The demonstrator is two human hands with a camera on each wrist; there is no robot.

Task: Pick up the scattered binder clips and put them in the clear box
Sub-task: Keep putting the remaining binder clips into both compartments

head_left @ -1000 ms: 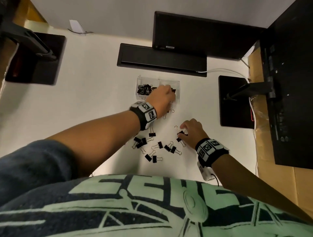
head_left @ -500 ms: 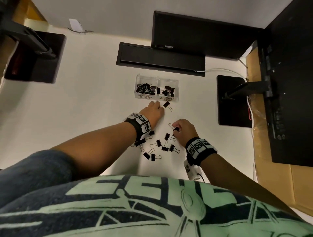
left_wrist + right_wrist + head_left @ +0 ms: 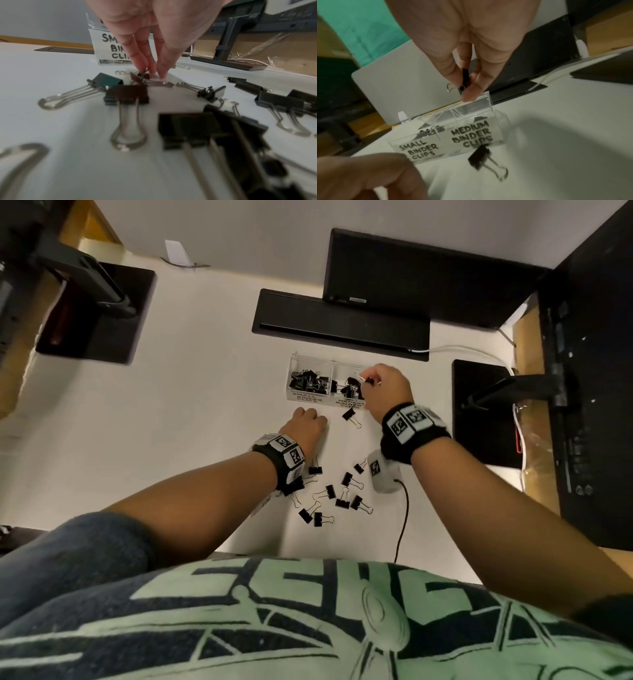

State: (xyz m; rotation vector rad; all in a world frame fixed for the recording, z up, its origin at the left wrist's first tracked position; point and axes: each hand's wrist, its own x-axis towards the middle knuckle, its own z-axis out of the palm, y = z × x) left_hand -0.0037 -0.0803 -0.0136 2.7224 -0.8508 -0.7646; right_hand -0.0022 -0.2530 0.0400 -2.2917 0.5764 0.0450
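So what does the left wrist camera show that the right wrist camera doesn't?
Only the left wrist view shows the left hand pinching a small binder clip on the desk, with the scattered clips lying all round it.

Only the right wrist view shows the right hand pinching a black clip above the clear box, the MEDIUM BINDER CLIPS label, and a lone clip in front of that label.

Both show the clear box and its SMALL label, part hidden by fingers in the left view.

Loose binder clips [image 3: 337,494] lie before the clear box [image 3: 310,398].
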